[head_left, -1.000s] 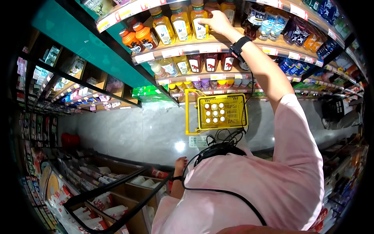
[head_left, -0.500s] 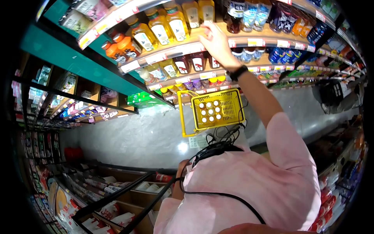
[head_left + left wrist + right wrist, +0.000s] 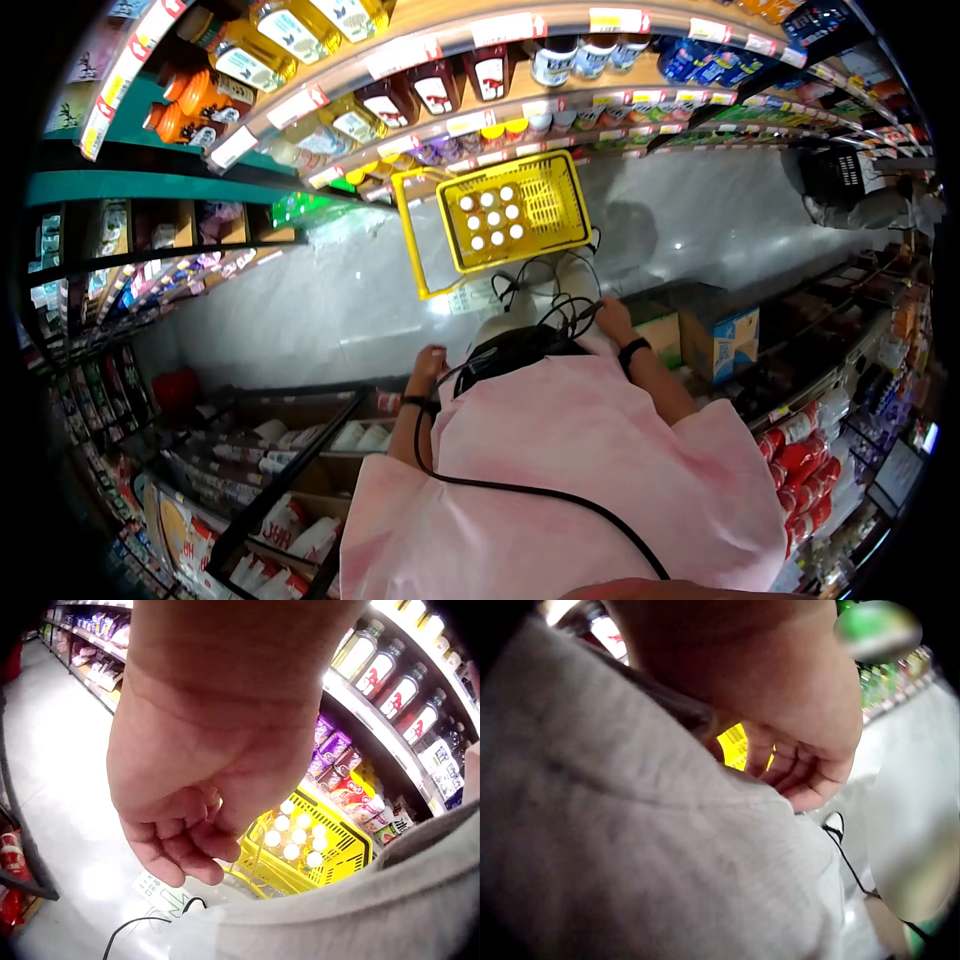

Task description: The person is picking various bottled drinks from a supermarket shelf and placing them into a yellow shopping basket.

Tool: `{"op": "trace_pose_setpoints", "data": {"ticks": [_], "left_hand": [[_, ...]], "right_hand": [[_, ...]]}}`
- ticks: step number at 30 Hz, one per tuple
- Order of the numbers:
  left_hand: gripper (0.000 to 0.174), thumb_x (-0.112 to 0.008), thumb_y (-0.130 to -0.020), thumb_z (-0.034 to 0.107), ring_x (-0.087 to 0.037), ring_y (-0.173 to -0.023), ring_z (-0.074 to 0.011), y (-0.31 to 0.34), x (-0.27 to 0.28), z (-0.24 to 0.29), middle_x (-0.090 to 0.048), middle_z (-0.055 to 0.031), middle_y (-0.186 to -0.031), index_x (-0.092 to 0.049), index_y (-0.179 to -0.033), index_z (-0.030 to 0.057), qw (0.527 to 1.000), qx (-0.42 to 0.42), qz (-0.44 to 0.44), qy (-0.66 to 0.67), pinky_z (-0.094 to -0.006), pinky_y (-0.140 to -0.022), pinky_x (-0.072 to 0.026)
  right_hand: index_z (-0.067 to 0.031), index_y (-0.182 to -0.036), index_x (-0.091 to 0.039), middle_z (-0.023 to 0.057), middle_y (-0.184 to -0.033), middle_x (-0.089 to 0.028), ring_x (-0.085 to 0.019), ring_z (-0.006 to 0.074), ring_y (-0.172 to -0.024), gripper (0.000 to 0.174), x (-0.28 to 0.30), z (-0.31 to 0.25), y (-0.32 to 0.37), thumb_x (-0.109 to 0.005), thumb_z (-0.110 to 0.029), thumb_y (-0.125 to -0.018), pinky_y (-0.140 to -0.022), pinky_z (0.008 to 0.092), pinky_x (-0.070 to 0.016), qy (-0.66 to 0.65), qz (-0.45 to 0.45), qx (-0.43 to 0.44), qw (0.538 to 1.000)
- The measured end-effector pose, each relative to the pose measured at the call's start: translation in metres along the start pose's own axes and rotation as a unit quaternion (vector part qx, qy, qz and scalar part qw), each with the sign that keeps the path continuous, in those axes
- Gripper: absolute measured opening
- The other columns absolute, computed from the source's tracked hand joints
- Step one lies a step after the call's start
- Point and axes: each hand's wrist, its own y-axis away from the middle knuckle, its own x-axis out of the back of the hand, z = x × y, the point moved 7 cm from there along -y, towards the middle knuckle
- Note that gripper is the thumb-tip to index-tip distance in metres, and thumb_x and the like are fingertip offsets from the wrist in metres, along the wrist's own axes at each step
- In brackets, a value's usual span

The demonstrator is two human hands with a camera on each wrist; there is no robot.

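Note:
Both arms hang down beside the body in the head view. The left hand (image 3: 431,362) is at the left hip, and in the left wrist view that hand (image 3: 187,817) has loosely curled fingers with nothing in them. At the right hip is the right hand (image 3: 614,318), near black cables; in the right wrist view the hand (image 3: 802,761) hangs loosely curled beside the grey trousers (image 3: 630,817), holding nothing that shows. A yellow basket (image 3: 578,200) with a yellow handle stands on the floor in front of the feet, several white-capped bottles (image 3: 490,218) grouped in its left part.
Curved drink shelves (image 3: 560,98) run across the front, with yellow bottles (image 3: 250,55) and dark red bottles (image 3: 435,88). Shelving with packets stands behind on both sides. Cartons (image 3: 722,335) are right of the right hand. Another person crouches by a black basket (image 3: 835,175) at the far right.
The right hand has come down from the upper bottle shelf to the right hip, empty. The head view has shifted, so shelves and basket appear higher and further left. The left hand stays low.

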Motion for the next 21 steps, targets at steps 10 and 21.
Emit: {"op": "trace_pose_setpoints", "data": {"ticks": [10,21], "left_hand": [[0.027,-0.056,-0.095,0.025,-0.063,-0.065,-0.0146,0.012,0.045,0.126,-0.066,-0.008,-0.077,-0.061,-0.109,0.0027,0.917,0.176,0.077,0.35,-0.0283,-0.057,-0.0514],[0.023,-0.052,-0.095,0.023,-0.06,-0.061,-0.0142,0.147,-0.096,0.02,-0.063,-0.007,-0.073,-0.064,-0.103,0.0054,0.878,0.351,0.02,0.325,-0.0295,-0.055,-0.0511]], "right_hand": [[-0.0024,-0.087,-0.065,0.0178,-0.086,-0.068,-0.064,0.0356,-0.08,0.019,-0.058,0.043,-0.104,-0.063,-0.02,-0.081,-0.071,0.0457,-0.0507,-0.032,-0.052,0.033,0.998],[-0.0094,-0.125,-0.054,0.0221,-0.114,-0.063,-0.06,0.0368,-0.105,0.042,-0.157,-0.127,-0.245,-0.059,-0.015,-0.083,-0.088,0.0452,-0.0481,-0.016,-0.111,0.185,0.976]]}}
